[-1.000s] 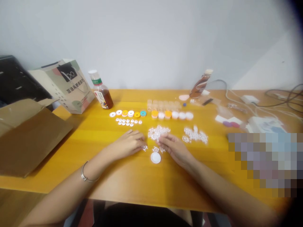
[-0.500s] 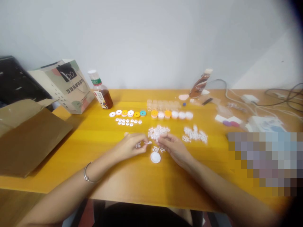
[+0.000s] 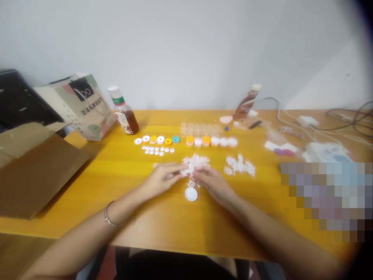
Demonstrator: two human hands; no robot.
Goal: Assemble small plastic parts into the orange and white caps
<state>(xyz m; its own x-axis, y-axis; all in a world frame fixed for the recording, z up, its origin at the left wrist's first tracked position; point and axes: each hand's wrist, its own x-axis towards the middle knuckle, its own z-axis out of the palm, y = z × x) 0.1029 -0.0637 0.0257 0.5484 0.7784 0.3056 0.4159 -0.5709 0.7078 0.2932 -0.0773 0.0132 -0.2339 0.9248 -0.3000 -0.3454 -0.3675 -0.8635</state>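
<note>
My left hand and my right hand meet over the middle of the yellow table, fingertips pinched together on a small white lattice piece. Just behind them lies a heap of white lattice pieces. A round white cap lies on the table below my fingers. A second heap of white pieces sits to the right.
A row of coloured discs with tiny white discs lies far left, and capped small jars stand behind. Two drink bottles, a paper bag, a cardboard box and cables ring the table.
My left hand lifted a small white piece off the table and moved right to meet my right hand; both now pinch at the same spot.
</note>
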